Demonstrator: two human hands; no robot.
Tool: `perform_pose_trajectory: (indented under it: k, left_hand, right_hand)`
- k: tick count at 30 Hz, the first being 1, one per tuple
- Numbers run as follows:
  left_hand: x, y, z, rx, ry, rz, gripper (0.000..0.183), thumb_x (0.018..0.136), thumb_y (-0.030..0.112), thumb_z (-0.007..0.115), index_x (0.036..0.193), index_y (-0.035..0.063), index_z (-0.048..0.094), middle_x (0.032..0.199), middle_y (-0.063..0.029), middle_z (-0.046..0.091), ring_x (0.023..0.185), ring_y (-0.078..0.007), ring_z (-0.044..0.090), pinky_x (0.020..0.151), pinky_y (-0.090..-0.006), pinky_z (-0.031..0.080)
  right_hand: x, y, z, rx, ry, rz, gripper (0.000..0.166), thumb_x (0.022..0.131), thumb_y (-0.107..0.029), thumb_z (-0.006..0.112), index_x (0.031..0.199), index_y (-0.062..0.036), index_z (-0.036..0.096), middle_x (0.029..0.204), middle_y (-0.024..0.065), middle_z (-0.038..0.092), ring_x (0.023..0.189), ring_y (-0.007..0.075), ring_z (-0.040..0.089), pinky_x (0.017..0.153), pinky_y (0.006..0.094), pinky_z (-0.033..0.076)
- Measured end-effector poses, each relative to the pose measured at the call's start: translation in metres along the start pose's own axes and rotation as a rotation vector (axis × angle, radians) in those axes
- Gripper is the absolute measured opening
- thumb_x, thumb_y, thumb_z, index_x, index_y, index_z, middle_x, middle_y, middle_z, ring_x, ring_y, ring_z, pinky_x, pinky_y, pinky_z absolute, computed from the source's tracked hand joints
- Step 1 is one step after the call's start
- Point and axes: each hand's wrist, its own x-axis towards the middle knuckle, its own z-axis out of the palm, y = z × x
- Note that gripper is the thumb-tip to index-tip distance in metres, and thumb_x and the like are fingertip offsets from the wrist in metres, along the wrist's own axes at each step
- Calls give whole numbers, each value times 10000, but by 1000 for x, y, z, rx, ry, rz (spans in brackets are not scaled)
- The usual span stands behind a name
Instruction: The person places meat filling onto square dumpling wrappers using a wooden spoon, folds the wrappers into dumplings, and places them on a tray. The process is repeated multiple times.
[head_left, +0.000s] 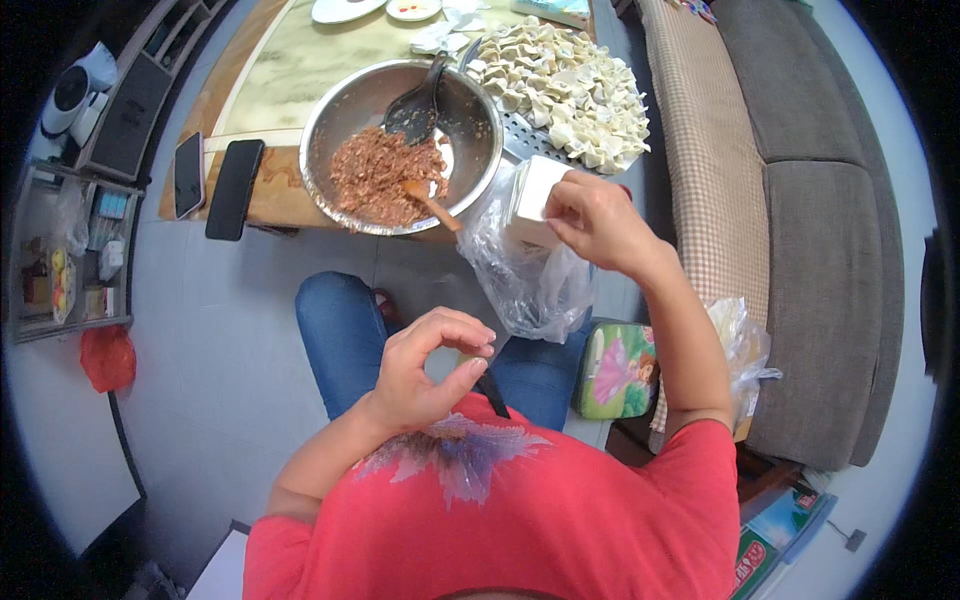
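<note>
My right hand is at the near right corner of a stack of white square dough wrappers, with thumb and fingertips pinched at its edge. A clear plastic bag lies open around the stack and droops off the table edge. Above my lap, my left hand has its fingers curled and apart from the thumb; I see nothing held in it. A steel bowl left of the wrappers contains minced meat filling, a black ladle and a wooden-handled utensil. Folded wontons crowd a perforated metal tray.
Two phones, one pink-edged and one black, lie at the table's left edge. Plates and crumpled tissues are farther back. A sofa and a picture-printed box stand to my right.
</note>
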Motion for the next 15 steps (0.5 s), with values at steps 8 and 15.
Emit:
perform_pose_trajectory:
  k: [8, 15]
  left_hand:
    - [-10, 17, 9, -277, 54, -300, 155, 879, 54, 575, 1022, 4, 543, 1061, -152, 599, 920, -201, 628, 815, -310, 514]
    - [51, 8, 22, -997, 27, -524, 670, 947, 542, 369, 1219, -61, 470, 1213, -227, 550, 1083, -315, 582, 942, -459, 470]
  right_hand:
    - [1, 15, 3, 335, -9, 215, 63, 735, -47, 632, 730, -15, 578, 763, 15, 589, 641, 101, 544, 576, 242, 445]
    - [4, 9, -30, 984, 118, 147, 75, 739, -81, 659, 745, -40, 597, 989, 67, 619, 899, 140, 556, 823, 274, 424]
